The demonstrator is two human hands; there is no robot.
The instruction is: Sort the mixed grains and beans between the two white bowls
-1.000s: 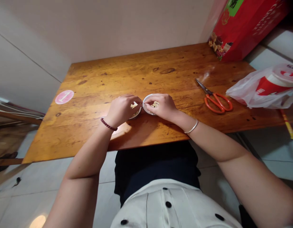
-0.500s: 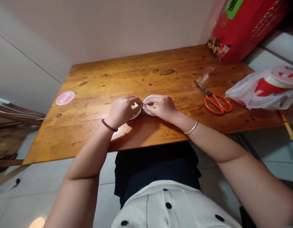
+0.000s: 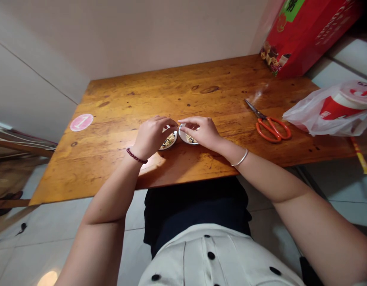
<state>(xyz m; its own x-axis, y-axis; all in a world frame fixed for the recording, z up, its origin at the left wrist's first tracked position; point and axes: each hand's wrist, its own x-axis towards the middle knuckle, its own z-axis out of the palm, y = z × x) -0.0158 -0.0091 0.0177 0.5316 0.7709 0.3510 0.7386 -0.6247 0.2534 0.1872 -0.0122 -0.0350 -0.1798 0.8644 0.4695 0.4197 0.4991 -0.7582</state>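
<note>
Two small white bowls stand side by side on the wooden table. Pale and dark beads or grains (image 3: 169,141) lie in the left bowl (image 3: 176,139); similar pieces show in the right bowl (image 3: 182,135). Above the left bowl, my left hand (image 3: 153,133) has its thumb and fingers pinched together. My right hand (image 3: 203,130) hovers over the right bowl, thumb and forefinger bent towards each other. Both sets of fingertips almost meet between the bowls. Whatever lies in either pinch is too small to make out. The hands cover part of each bowl.
Orange-handled scissors (image 3: 271,125) lie right of the bowls on the wooden table (image 3: 112,167). Further right are a plastic bag (image 3: 308,115) with a red-and-white cup (image 3: 339,105) and a red box (image 3: 308,39). A round pink number sticker (image 3: 81,122) is on the left.
My fingertips have lifted slightly and drawn a little apart at the tips. More of the contents of the left bowl now shows. The bowls and scissors have stayed in place.
</note>
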